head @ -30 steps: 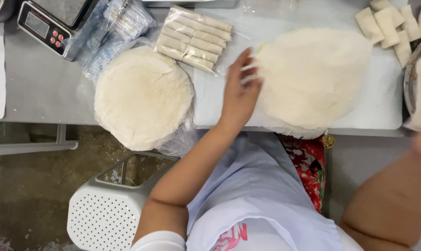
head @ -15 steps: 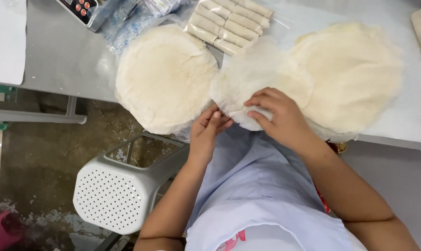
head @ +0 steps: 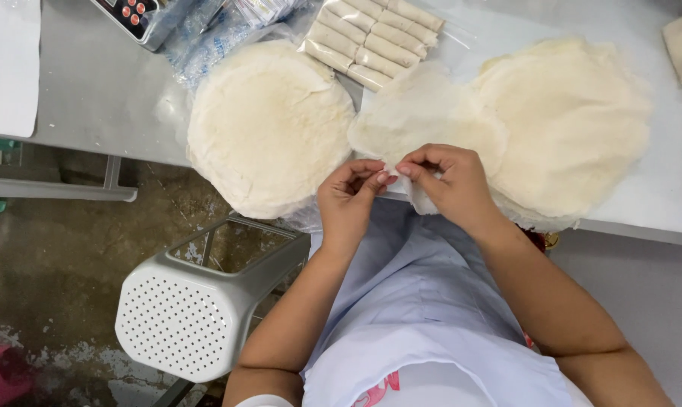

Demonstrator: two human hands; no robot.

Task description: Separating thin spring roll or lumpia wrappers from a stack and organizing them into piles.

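A thin round wrapper sheet [head: 424,120] lies on the worktop [head: 92,98] between 2 wrapper stacks, its near edge lifted at the worktop's front. The left hand [head: 348,200] and right hand [head: 446,181] both pinch that edge with closed fingertips. Behind sits a bag of rolled spring rolls [head: 375,38]; a scale [head: 137,16] stands far left.

left hand [head: 348,197] fingers curled, pinching | right hand [head: 448,181] pinching, fingertips meeting left | both forearms bare, angled inward
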